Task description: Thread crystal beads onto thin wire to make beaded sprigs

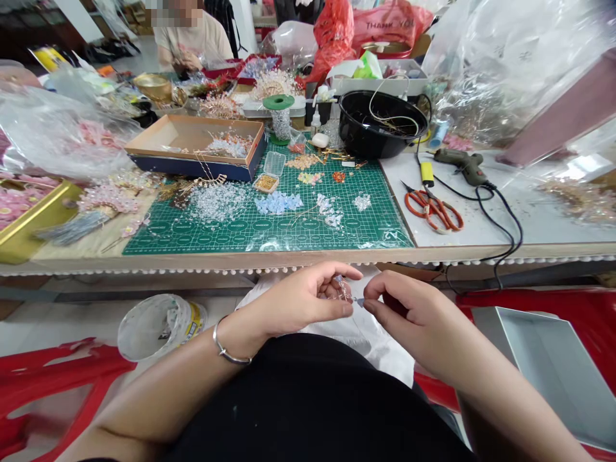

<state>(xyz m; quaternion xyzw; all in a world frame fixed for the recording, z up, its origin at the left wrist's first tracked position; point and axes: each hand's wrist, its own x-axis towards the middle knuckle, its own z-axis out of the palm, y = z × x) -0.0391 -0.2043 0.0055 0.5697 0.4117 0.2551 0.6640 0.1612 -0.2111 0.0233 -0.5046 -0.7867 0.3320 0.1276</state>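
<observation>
My left hand (pixel 308 295), with a silver bangle at the wrist, is curled around a small wired piece with beads (pixel 343 289) below the table edge. Thumb and index finger of my right hand (pixel 397 301) pinch a tiny pale bluish part (pixel 360 301) at that piece's right side. Beyond the hands, a green cutting mat (pixel 212 237) bears pale blue petals (pixel 279 203), clear beads (pixel 216 202), whitish flowers (pixel 329 210) and a small open case of gold bits (pixel 266 183).
Orange-handled scissors (pixel 433 208) and a glue gun (pixel 462 165) with a looping cord lie at the right. Behind the mat stand an open box (pixel 192 144), a green spool (pixel 279 115) and a black basin (pixel 380 125). A person (pixel 192 42) sits across the table.
</observation>
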